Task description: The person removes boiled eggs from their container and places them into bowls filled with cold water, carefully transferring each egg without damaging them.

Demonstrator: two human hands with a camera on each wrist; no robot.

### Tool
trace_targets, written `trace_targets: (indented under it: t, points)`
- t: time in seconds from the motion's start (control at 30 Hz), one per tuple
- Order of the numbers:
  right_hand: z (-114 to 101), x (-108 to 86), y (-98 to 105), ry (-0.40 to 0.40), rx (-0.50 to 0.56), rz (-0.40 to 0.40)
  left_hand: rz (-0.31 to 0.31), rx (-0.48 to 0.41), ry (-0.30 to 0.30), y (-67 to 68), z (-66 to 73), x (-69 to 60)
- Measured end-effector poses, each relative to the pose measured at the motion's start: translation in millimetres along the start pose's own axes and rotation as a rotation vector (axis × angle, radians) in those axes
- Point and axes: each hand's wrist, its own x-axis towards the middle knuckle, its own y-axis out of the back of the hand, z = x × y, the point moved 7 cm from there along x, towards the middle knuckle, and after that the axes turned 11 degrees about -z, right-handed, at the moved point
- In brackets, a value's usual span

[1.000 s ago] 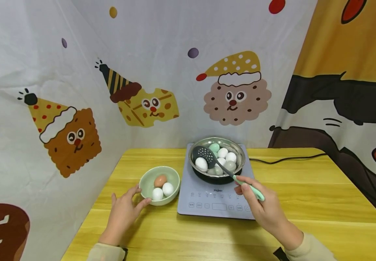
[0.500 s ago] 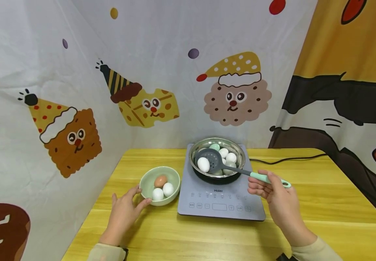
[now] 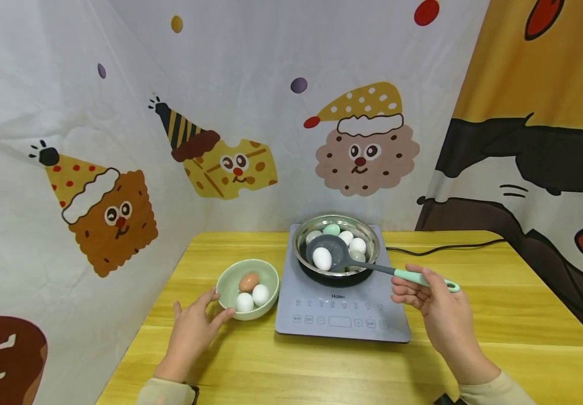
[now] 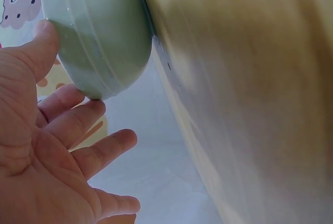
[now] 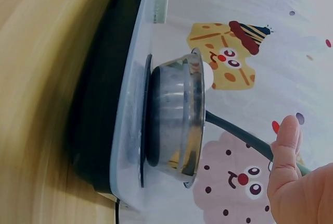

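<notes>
I see the right hand [image 3: 448, 312] pinching the skimmer [image 3: 377, 268], its long shaft running left to a white egg [image 3: 322, 259] at the pan [image 3: 374, 242]; the bowl [image 3: 228, 284] lies left and near, beside the nearer left hand [image 3: 190, 332], loose fingers touching its rim.

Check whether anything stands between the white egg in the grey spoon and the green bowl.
Only the left rim of the metal pot. Beyond it, nothing visible stands between the white egg and the green bowl; the left hand touches the bowl's near-left side, apparently out of the way.
</notes>
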Motion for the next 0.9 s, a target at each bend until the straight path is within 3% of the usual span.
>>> trace_targets:
  t: [0.9]
  points:
    - [-7.2,1.6,-7.1,-0.001,0.047,-0.023,-0.013,0.003,0.002,-0.2,-1.0,3.3]
